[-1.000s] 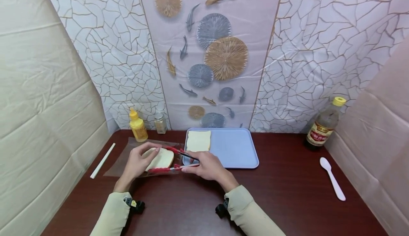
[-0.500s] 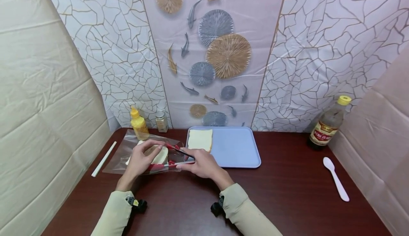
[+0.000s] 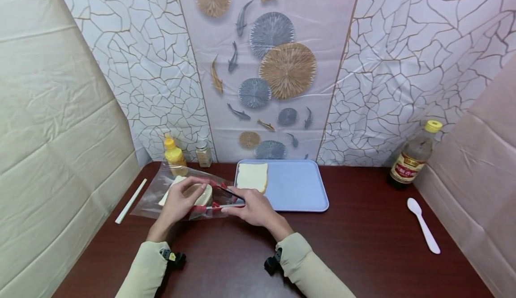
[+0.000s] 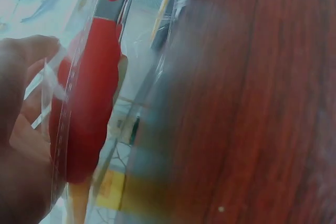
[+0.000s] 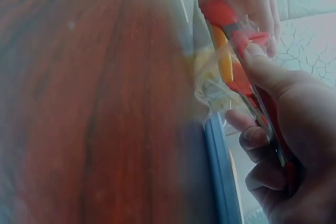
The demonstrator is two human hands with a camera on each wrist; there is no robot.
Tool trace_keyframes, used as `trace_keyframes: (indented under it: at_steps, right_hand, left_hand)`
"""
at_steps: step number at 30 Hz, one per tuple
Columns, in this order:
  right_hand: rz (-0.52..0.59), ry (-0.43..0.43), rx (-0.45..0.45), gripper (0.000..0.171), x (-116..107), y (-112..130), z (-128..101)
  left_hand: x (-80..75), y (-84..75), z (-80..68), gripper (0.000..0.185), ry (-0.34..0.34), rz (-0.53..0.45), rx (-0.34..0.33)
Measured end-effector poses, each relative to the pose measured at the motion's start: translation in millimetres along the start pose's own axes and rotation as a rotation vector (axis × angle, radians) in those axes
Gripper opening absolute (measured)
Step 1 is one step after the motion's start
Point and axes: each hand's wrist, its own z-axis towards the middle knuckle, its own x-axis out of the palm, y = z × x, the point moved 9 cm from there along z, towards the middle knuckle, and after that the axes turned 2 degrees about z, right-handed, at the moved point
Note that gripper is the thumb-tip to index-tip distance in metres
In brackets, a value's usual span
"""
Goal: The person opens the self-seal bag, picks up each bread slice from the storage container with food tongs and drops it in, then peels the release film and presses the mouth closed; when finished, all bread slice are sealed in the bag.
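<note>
In the head view my left hand [image 3: 181, 199] holds the mouth of a clear plastic bag [image 3: 151, 204], its thumb and fingers pinching the film, as the left wrist view also shows. My right hand [image 3: 255, 206] grips a pair of tongs [image 4: 89, 98] with red tips and dark and metal arms. The tongs reach into the bag, their arms spread on either side of a bread slice [image 3: 207, 195]. The left hand covers part of that slice. A second bread slice [image 3: 252, 175] lies on the blue tray [image 3: 296, 186] behind the right hand.
A yellow squeeze bottle [image 3: 174, 154] and a spice jar [image 3: 204, 153] stand behind the bag. White chopsticks [image 3: 131, 201] lie at the left. At the right are a sauce bottle [image 3: 413, 157] and a white spoon [image 3: 423, 226].
The bread slice and tongs have gone leftward, deeper into the bag, and the film has risen around them. Both hands stay close to where they were; the last half second shows little movement.
</note>
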Motion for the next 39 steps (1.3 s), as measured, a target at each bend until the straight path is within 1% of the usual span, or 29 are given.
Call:
trace_keyframes:
  at_steps: [3,5,8,11,13,15,18,22,24,26,31,36,39]
  right_hand:
    - [-0.001,-0.006,0.001,0.070,0.6,0.3,-0.8]
    - [-0.024,-0.002,0.008,0.071,1.4,0.9,-0.9]
    - [-0.075,0.015,0.030,0.077,3.5,0.5,-1.3]
    - [-0.091,0.049,0.051,0.083,6.3,-1.6,-1.8]
    - [-0.068,0.075,0.072,0.084,6.8,-4.4,-3.1]
    - [-0.041,0.091,0.084,0.083,5.1,-7.3,-4.9]
    - [0.006,0.107,0.097,0.080,0.1,-12.4,-8.6]
    - [0.046,0.127,0.097,0.076,-7.8,-18.2,-16.9]
    - [0.059,0.129,0.091,0.075,-13.0,-21.0,-22.6]
    - [0.067,0.126,0.085,0.072,-20.2,-23.9,-29.1]
    - [0.086,0.095,0.069,0.069,-41.9,-33.5,-45.6]
    - [0.096,0.046,0.081,0.070,-65.7,-50.3,-67.8]
    - [0.085,-0.011,0.124,0.071,-83.9,-63.7,-82.5]
  left_hand:
    - [3.3,-5.2,0.7,0.012,0.009,0.080,0.044]
    - [5.2,-5.5,1.1,0.011,0.022,0.092,0.047]
    - [5.9,1.0,-0.6,0.010,0.039,0.127,0.002]
    - [7.2,10.7,-4.0,0.010,0.071,0.153,-0.060]
    - [8.8,15.1,-5.5,0.011,0.091,0.154,-0.081]
    - [10.0,17.6,-6.2,0.011,0.103,0.146,-0.089]
    - [9.9,19.5,-6.0,0.010,0.096,0.149,-0.092]
    - [8.7,19.4,-5.0,0.007,0.078,0.180,-0.086]
    - [8.1,18.6,-4.4,0.006,0.068,0.198,-0.082]
    - [8.6,16.6,-3.3,0.005,0.058,0.211,-0.065]
    - [7.0,14.9,-2.0,0.007,0.022,0.265,-0.034]
    - [4.6,17.9,-3.9,0.008,0.005,0.285,-0.056]
    - [5.1,18.1,-4.6,0.007,0.012,0.281,-0.066]
